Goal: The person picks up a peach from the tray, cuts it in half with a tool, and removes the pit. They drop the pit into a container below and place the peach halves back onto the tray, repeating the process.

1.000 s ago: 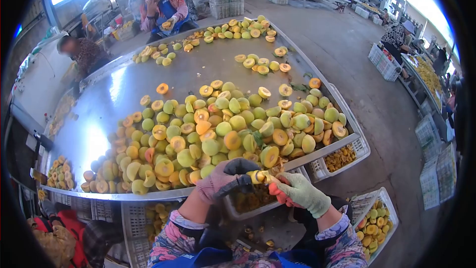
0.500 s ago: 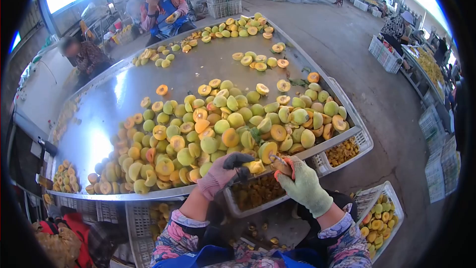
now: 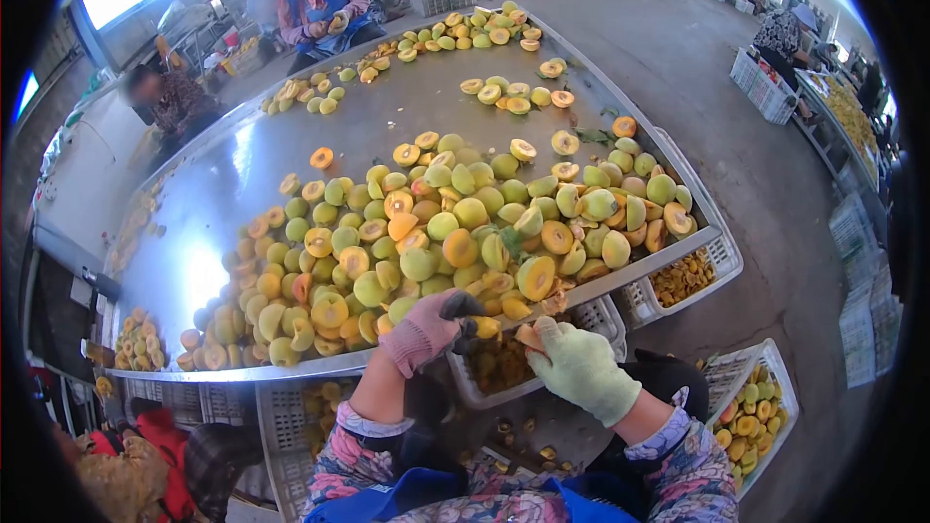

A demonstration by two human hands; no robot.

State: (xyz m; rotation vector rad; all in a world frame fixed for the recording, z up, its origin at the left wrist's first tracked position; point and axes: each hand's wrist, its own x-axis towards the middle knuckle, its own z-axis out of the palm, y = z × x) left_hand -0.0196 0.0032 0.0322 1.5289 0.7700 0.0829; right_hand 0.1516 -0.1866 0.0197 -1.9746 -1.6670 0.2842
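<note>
My left hand (image 3: 426, 331), in a pink glove with dark fingertips, is closed on a yellow peach half (image 3: 487, 326) at the front edge of the metal table. In a pale green glove, my right hand (image 3: 586, 370) grips a pitting knife with a wooden handle (image 3: 529, 337); its metal tip cannot be made out now. The hands are slightly apart. Just beyond them lies a large heap of halved peaches (image 3: 465, 248), cut faces orange and skins green-yellow. Below the hands stands a white crate (image 3: 612, 325) with pitted yellow pieces in it.
The metal table (image 3: 407, 116) has a raised rim. Crates with fruit stand at its right side (image 3: 731, 283) and by my right knee (image 3: 790, 407). Another crate (image 3: 276, 436) is at lower left. Across the table a co-worker (image 3: 325, 5) handles fruit; other people sit left and lower left.
The view has shifted slightly. My right hand has drawn down and away from the peach half, and the knife's curved metal tip, seen earlier, no longer shows clearly.
</note>
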